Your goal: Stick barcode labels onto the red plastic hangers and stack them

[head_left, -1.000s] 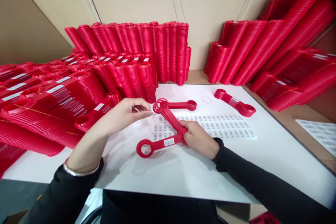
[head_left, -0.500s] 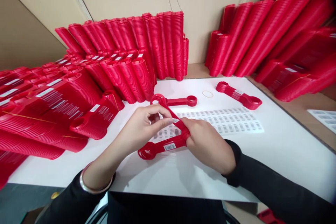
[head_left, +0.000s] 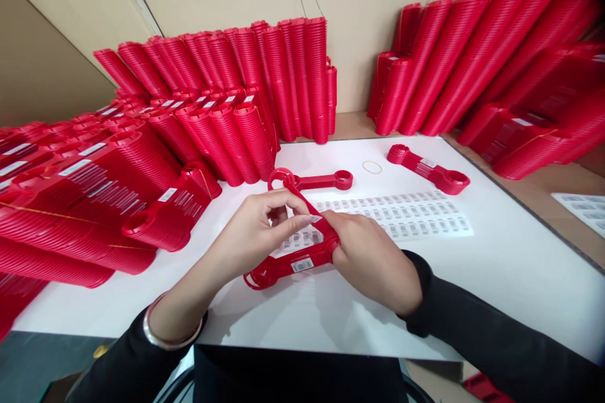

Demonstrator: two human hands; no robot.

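Observation:
My left hand [head_left: 271, 221] pinches a small white barcode sticker [head_left: 315, 218] between thumb and finger, right against a red plastic piece [head_left: 302, 198] with a ring at its end. My right hand [head_left: 371, 252] is closed around the near end of that piece. Beneath it lies a short stack of like red ring-ended pieces [head_left: 283, 266], carrying a barcode label [head_left: 302, 264] on top; its right end is partly covered by my right hand. A sheet of barcode stickers [head_left: 401, 217] lies flat behind my hands.
Another red piece [head_left: 321, 182] and a labelled stack [head_left: 428, 169] lie farther back, with a rubber band [head_left: 372, 167] between them. Tall red stacks [head_left: 255, 63] stand at the left and back, more [head_left: 449, 69] at the right. A second sticker sheet [head_left: 583, 211] is at the right edge.
The hands hold nearly the same pose. The sticker between my left fingers sits slightly lower against the red piece, and the whole view has shifted a little.

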